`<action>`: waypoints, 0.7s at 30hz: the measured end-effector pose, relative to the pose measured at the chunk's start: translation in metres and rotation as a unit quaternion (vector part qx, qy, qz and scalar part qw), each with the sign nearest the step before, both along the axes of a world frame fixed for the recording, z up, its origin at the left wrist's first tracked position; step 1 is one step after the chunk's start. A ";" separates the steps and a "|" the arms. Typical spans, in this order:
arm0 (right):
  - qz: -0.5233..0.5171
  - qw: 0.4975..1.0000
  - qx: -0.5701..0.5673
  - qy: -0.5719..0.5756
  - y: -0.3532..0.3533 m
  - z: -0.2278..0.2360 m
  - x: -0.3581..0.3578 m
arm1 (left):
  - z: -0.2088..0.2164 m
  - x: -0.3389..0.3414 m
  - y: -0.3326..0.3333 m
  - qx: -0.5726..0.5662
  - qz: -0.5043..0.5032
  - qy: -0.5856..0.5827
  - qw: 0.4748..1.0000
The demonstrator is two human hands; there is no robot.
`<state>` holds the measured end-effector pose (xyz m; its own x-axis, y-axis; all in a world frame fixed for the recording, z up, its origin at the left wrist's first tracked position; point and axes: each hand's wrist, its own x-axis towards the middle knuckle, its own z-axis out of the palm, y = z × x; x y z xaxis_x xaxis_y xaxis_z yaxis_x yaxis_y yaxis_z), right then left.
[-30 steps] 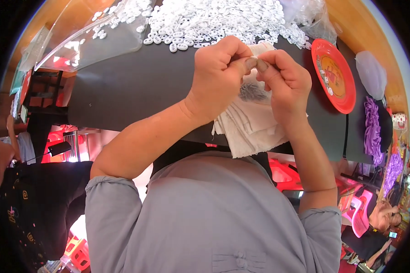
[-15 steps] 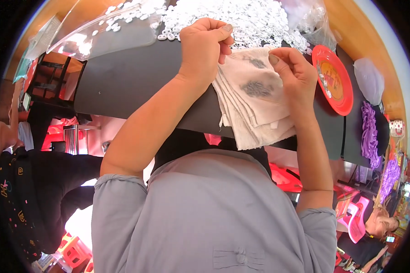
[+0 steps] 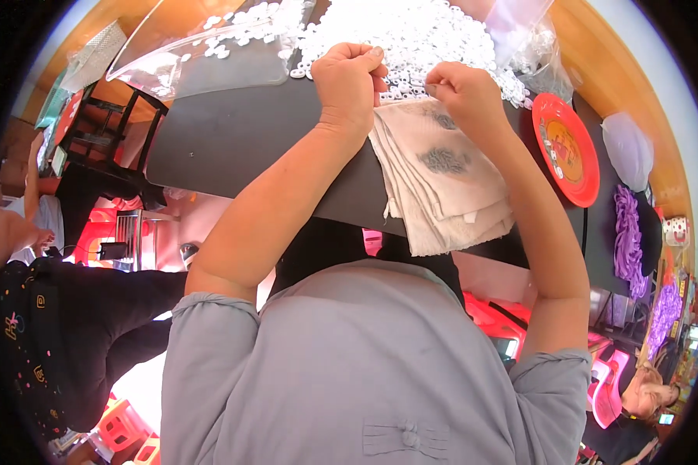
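Observation:
My left hand (image 3: 347, 84) is raised over the near edge of the heap of small white plastic pieces (image 3: 399, 35), its thumb and forefinger pinched together. Across from it, my right hand (image 3: 467, 94) is closed in a pinch too, just above the far end of a folded beige cloth (image 3: 473, 190). Whatever the fingertips hold is too small to make out. Two dark grey patches of fine bits or stains mark the cloth, which hangs over the table's near edge. Right of the cloth, a red plate (image 3: 589, 167) carries a few white pieces along its left side.
A clear plastic tray (image 3: 248, 74) with scattered white pieces sits at the far left of the dark table (image 3: 209, 147). Clear bags (image 3: 535, 58) lie at the far right, and purple strips (image 3: 630, 240) beyond the plate. Other people are at both sides.
My right hand has moved left and away from me, closer to my left hand, and its fingers have curled in. My left hand stays pinched. The whole view has shifted slightly.

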<state>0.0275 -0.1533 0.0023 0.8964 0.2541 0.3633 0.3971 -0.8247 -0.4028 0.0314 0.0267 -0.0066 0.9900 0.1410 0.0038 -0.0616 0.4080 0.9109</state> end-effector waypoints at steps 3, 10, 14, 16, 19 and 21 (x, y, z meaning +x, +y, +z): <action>0.053 0.996 -0.055 -0.041 0.012 -0.003 0.013 | 0.003 0.000 0.002 -0.010 0.015 0.010 1.000; 0.110 0.985 -0.129 -0.008 0.031 0.002 0.023 | 0.007 0.002 0.007 -0.053 0.004 0.000 0.999; 0.150 0.977 -0.150 0.014 0.038 0.000 0.025 | 0.007 0.002 0.011 -0.066 -0.014 0.003 0.998; 0.169 0.972 -0.164 0.000 0.039 0.001 0.025 | 0.007 -0.001 0.010 -0.063 -0.015 0.000 0.998; 0.161 0.960 -0.228 -0.007 0.042 0.006 0.026 | 0.009 -0.001 0.011 -0.062 -0.014 -0.003 0.998; 0.172 0.947 -0.270 -0.022 0.042 0.007 0.027 | 0.011 -0.002 0.012 -0.066 -0.014 -0.002 0.998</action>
